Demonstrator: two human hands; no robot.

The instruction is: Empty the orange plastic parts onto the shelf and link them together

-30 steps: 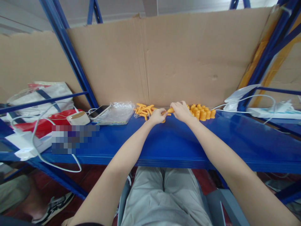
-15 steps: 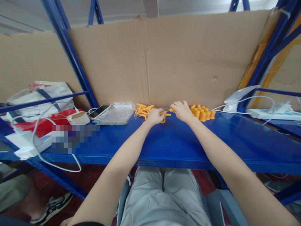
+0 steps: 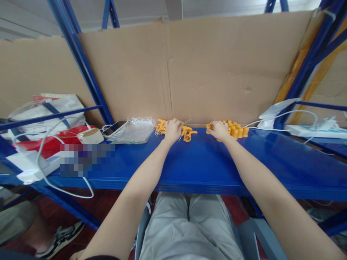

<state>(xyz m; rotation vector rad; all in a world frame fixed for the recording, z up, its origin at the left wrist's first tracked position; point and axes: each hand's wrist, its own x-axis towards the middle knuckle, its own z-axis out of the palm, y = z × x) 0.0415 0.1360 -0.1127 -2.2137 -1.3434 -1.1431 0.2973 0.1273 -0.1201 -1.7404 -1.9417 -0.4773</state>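
My left hand [image 3: 172, 130] is closed, with its fingers curled down over a pile of orange plastic handle-like parts [image 3: 162, 126]. What lies inside its fingers is hidden. A thin metal spiral [image 3: 187, 121] sticks out just beyond the hand, and another shows below its thumb side. To the right of that hand lies an orange part with a round open end [image 3: 187, 138]. My right hand [image 3: 220, 130] is closed at the fingertips on a small orange plastic piece [image 3: 208, 127], directly left of a cluster of upright orange cylinder-shaped pieces [image 3: 238, 130].
The blue shelf [image 3: 200, 162] has a cardboard sheet [image 3: 206, 72] behind it. Left of the pile lie a clear plastic bag [image 3: 135, 131] and a phone [image 3: 116, 127]. White cables and a power strip [image 3: 320, 131] are at the right; a person's shoe [image 3: 63, 238] shows lower left.
My hands were close together over an orange piece and have moved apart. The left went left onto the pile, the right moved right to the cylinders. Metal spirals now show beside the left hand.
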